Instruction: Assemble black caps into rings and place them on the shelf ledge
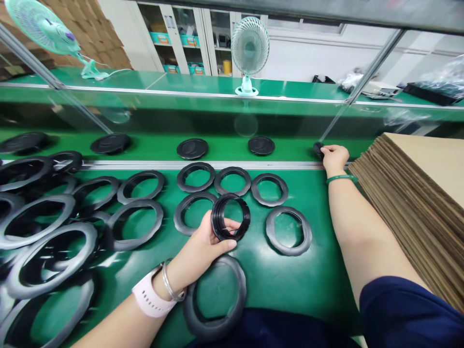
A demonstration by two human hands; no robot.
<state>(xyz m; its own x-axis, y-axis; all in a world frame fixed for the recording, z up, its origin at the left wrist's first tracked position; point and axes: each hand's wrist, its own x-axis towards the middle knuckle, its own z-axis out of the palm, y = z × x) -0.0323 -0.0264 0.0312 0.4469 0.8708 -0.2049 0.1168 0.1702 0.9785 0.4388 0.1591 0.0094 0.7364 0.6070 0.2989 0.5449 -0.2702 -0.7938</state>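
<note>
Holds black ring (219,215) over middle of desk (319,285), tilted, inner wall stepped and glossy. Grips it by left and lower rim in left hand (213,237), partly closed, thumb along bottom edge, fingertips visible through opening. Stretches right hand (335,157) out to far side of desk, just left of cardboard stack (409,217). Pinches dark piece (319,149) there between thumb and fingers, rest of fingers folded; too small and partly covered to tell exact shape.

Wears pale strap (150,295) and silver bangle (166,280) on left wrist, green bangle (342,179) on right.

Has front ring (212,329) flat on desk, just below left hand, and right ring (292,251) to right of held one, well apart. Shows more rings lying behind, plus crowded ring pile (90,241) at left, overlapping, blurred in places. Lines up four black lids (192,148) along far green strip, beyond metal rail (145,165). Farther back, carries two mint fans (250,48) on raised green shelf (290,87), with glass-door cabinet (174,38) behind.
</note>
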